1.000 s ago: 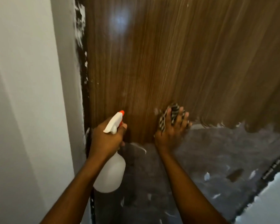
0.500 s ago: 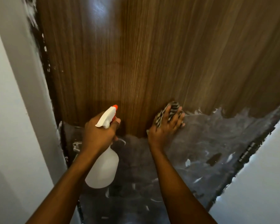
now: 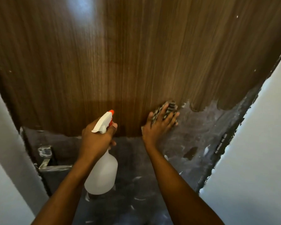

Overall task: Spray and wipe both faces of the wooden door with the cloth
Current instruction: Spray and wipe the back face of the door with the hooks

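Close-up of wooden door (image 3: 136, 62); right hand (image 3: 157, 127), fingers straight, still pressing cloth (image 3: 170, 105) at grain's lower edge; left hand (image 3: 94, 140) gripping spray bottle (image 3: 102, 174); this face likely unfinished.

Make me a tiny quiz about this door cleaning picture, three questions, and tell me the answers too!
1. True or false: the left hand holds the spray bottle.
2. What does the right hand press against the wooden door? A) a sponge B) a striped cloth C) a brush
3. Fill the gap: the bottle's nozzle tip is coloured ____.

Key: 1 true; 2 B; 3 orange.
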### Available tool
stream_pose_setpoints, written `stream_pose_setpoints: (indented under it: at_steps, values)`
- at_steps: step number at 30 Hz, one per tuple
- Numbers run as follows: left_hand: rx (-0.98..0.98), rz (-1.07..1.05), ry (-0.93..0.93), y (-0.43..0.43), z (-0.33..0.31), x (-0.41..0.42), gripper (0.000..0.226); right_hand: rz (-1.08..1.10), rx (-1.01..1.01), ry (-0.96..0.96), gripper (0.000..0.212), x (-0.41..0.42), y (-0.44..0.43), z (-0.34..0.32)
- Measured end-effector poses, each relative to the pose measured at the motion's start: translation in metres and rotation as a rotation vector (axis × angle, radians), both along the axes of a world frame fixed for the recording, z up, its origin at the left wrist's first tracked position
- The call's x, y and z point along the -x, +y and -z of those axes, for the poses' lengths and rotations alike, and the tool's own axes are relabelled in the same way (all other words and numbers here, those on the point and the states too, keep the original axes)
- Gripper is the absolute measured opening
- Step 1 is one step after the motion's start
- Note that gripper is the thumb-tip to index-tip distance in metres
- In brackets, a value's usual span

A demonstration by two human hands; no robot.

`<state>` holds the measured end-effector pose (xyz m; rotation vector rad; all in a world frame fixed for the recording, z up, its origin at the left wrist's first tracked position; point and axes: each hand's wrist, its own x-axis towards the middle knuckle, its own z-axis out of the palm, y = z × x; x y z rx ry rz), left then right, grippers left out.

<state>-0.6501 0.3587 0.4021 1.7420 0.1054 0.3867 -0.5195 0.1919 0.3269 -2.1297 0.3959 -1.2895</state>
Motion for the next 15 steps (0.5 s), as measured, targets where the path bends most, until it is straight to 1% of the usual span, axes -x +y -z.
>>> stream_pose_setpoints:
  at_steps: [1,2,3,5,6,7,8,9,10,11,13,14,15]
  values:
    - [0.018,-0.01,-0.003,-0.003,-0.002,-0.001,0.041,-0.011,-0.089,-0.055,0.065,-0.005,0.01,-0.028]
    - [0.033,-0.018,-0.012,-0.007,-0.003,-0.001,0.039,-0.017,-0.093,-0.091,0.064,-0.008,0.02,-0.047]
    - [0.031,-0.021,-0.027,-0.013,-0.004,-0.001,0.036,-0.026,-0.002,-0.108,0.064,-0.008,0.027,-0.056]
    - [-0.002,-0.016,-0.053,-0.027,-0.007,-0.002,0.034,-0.079,0.342,-0.116,0.069,-0.006,0.028,-0.042]
    - [-0.011,-0.01,-0.05,-0.036,-0.009,-0.004,0.036,-0.135,0.494,-0.092,0.075,-0.006,0.019,-0.024]
    - [-0.01,0.0,-0.042,-0.046,-0.01,-0.005,0.037,-0.179,0.6,-0.044,0.083,-0.005,0.004,-0.001]
    - [-0.01,0.009,-0.039,-0.054,-0.008,-0.007,0.038,-0.191,0.643,0.015,0.089,-0.003,-0.011,0.025]
    - [-0.013,0.018,-0.039,-0.062,-0.008,-0.008,0.038,-0.177,0.616,0.065,0.092,0.002,-0.025,0.048]
    - [-0.018,0.028,-0.033,-0.069,-0.006,-0.009,0.037,-0.146,0.534,0.103,0.09,0.005,-0.039,0.065]
    - [-0.024,0.037,-0.029,-0.075,-0.005,-0.01,0.036,-0.113,0.403,0.121,0.083,0.006,-0.049,0.07]
    - [-0.038,0.056,-0.024,-0.085,-0.004,-0.011,0.035,-0.062,0.039,0.119,0.07,-0.001,-0.065,0.047]
    - [-0.044,0.058,-0.016,-0.087,-0.003,-0.011,0.037,-0.061,-0.152,0.106,0.069,-0.007,-0.072,0.026]
    - [-0.055,0.06,-0.01,-0.089,-0.001,-0.011,0.042,-0.063,-0.3,0.102,0.07,-0.013,-0.078,0.005]
